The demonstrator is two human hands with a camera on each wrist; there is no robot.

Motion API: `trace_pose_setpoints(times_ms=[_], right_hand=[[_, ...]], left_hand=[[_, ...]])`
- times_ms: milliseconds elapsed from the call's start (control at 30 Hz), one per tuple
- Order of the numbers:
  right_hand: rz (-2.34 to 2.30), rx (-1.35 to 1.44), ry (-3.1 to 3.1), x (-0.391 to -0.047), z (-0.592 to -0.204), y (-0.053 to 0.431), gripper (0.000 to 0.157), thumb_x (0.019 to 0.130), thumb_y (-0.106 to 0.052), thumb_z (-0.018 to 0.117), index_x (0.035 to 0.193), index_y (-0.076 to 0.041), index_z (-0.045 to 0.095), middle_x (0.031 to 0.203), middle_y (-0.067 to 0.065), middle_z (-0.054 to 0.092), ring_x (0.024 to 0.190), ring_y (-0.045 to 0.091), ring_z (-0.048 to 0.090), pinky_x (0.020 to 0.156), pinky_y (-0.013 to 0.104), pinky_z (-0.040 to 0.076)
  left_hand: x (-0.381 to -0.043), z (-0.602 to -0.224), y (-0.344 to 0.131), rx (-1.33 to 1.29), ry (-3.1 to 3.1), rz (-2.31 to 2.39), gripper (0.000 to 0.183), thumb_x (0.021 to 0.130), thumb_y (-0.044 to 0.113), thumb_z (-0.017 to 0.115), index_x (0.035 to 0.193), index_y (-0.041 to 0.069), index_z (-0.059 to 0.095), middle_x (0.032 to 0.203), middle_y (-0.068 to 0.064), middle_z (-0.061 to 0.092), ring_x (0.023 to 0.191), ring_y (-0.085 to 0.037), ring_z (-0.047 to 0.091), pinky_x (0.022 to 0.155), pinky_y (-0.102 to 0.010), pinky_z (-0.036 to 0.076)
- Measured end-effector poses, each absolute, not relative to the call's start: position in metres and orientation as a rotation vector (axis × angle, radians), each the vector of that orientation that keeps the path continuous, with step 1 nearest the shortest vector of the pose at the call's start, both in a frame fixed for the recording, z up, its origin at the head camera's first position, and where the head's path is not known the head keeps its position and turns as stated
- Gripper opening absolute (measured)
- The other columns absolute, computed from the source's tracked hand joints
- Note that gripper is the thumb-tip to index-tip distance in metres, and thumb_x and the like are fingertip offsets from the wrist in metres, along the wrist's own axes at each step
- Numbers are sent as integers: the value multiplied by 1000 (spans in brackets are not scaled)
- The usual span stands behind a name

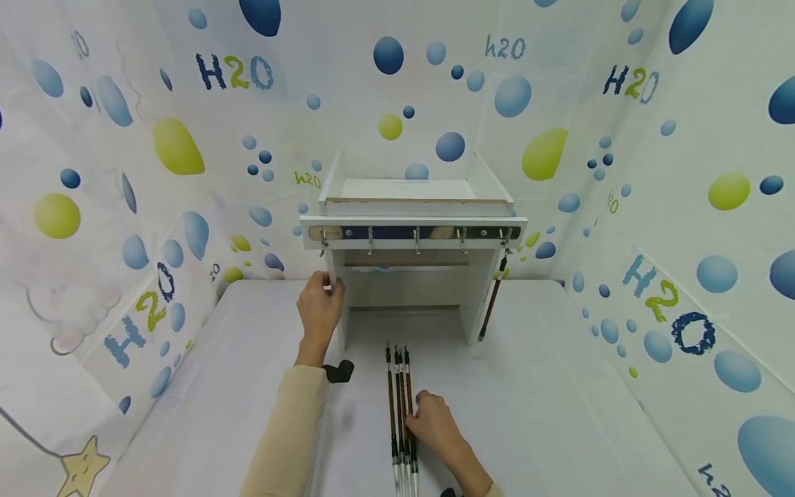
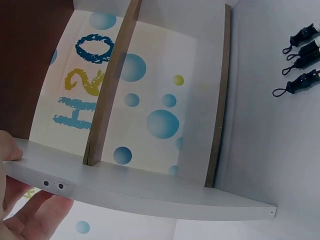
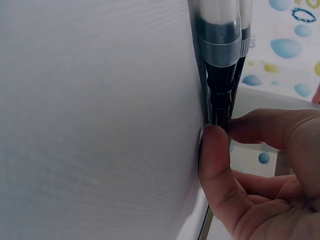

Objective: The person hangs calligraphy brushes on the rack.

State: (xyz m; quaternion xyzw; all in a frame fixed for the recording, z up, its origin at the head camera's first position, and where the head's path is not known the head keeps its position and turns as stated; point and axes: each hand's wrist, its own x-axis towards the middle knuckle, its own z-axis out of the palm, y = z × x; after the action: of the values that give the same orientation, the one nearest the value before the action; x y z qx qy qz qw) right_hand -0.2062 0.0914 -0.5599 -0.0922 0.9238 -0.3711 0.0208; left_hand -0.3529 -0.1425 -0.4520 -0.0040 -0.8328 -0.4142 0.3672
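Observation:
A small white shelf rack [image 1: 402,214] stands on the table with a row of metal hooks [image 1: 417,240] along its front. My left hand [image 1: 319,310] grips the front edge of its left side panel [image 2: 150,192], thumb inside and fingers outside. Several calligraphy brushes [image 1: 400,407] lie side by side on the table before the rack, loops toward it and capped tips toward me. With thumb and finger, my right hand [image 1: 435,424] pinches the rightmost brush [image 3: 220,75] near its dark lower end. Another brush [image 1: 493,297] hangs from the rightmost hook.
White cloth covers the table [image 1: 546,414], and a white curtain [image 1: 348,83] with blue and green dots surrounds it. Inside the rack run narrow brown-edged crosspieces [image 2: 112,80]. Dark loops [image 2: 295,87] of the lying brushes point toward the rack.

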Motion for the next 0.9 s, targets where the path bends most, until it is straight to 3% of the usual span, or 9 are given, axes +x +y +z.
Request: trace_pose_setpoints(times_ms=[167, 433, 900], right_hand=[[-1144, -272, 2863, -208, -559, 88, 31, 78, -2, 66, 102, 18, 63, 60, 2, 57, 47, 7, 46, 42, 18, 37], [-1125, -260, 2881, -210, -558, 84, 25, 76, -2, 69, 94, 15, 65, 69, 9, 63, 51, 10, 49, 45, 23, 41], [-1225, -210, 2794, -209, -559, 89, 34, 77, -1, 66, 105, 17, 63, 53, -2, 56, 38, 3, 47, 38, 18, 37]], left_hand=[[-353, -451, -142, 6, -2151, -1070, 20, 90, 13, 67, 99, -4, 67, 98, -23, 73, 80, -38, 76, 73, -53, 59], [-353, -451, -143, 6, -2143, -1062, 20, 91, 14, 66, 99, -4, 67, 97, -23, 73, 79, -38, 76, 72, -53, 59], [-353, -451, -143, 0, -2153, -1069, 21, 91, 14, 66, 99, -5, 67, 98, -22, 73, 80, -38, 76, 74, -54, 59]])
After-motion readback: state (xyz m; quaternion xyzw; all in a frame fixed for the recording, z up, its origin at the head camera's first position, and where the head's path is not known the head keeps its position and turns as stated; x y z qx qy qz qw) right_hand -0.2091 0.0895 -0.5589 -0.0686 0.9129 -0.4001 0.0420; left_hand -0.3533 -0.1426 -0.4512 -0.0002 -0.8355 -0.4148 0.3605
